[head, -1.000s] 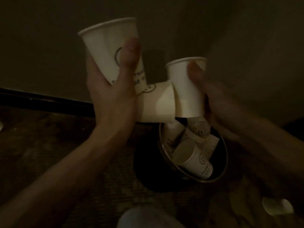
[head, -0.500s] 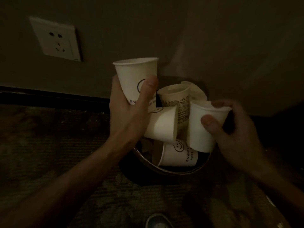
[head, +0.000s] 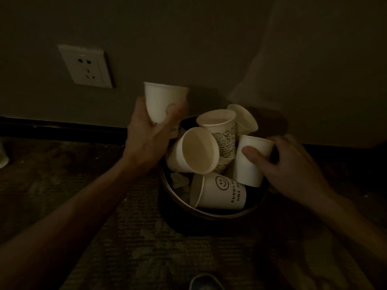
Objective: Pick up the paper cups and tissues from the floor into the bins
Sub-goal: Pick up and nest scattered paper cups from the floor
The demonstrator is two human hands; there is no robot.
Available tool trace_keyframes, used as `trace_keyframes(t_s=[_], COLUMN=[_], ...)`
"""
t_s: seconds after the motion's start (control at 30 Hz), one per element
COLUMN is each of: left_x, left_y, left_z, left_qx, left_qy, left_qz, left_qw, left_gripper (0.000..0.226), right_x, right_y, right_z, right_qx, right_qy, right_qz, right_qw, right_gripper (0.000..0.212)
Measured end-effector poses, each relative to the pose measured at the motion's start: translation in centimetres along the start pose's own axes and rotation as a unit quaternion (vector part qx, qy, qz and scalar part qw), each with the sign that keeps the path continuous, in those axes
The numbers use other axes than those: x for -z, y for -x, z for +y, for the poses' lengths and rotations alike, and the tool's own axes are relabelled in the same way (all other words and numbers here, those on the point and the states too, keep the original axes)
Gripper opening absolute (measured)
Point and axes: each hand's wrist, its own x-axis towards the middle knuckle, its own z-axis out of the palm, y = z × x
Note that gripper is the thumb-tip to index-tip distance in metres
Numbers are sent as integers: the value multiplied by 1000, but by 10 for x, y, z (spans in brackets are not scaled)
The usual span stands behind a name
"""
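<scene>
Now: left hand [head: 146, 139] clasps upright cup [head: 163, 101] over bin [head: 219, 215] left rim; right hand [head: 293, 164] clasps second cup [head: 251, 162] at right rim. Bin heaped: best set low, nest into open mouths, else spill.

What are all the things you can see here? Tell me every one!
bin: one, dark with a metal rim, on the dark floor by the wall
paper cups: six countable, white, four heaped in the bin's mouth, two held
tissue: one, whitish, crumpled inside the bin's left side
wall socket: one, white, on the wall, upper left
left hand: grips an upright cup above the bin's left edge
right hand: holds a cup at the bin's right side
</scene>
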Motion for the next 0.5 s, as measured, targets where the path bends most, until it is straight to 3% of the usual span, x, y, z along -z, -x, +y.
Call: trace_keyframes(t_s=[0.1, 0.23, 0.37, 0.5], left_x=[10, 15, 17, 21], left_y=[-5, -1, 2, -2], left_z=[10, 30, 50, 54], left_qx=[12, -34, -68, -82], left_qy=[15, -21, -75, -135], left_qz=[17, -67, -182, -248], left_qw=[1000, 997, 978, 956], left_gripper=[64, 64, 69, 84], right_x=[1, 1, 11, 13], right_y=[0, 5, 10, 10], right_z=[4, 4, -14, -49], right_qx=[-2, -12, 89, 228], right_qy=[-28, -106, -115, -162], right_qz=[-29, 0, 145, 139], right_qw=[999, 994, 979, 950], right_gripper=[101, 103, 80, 51])
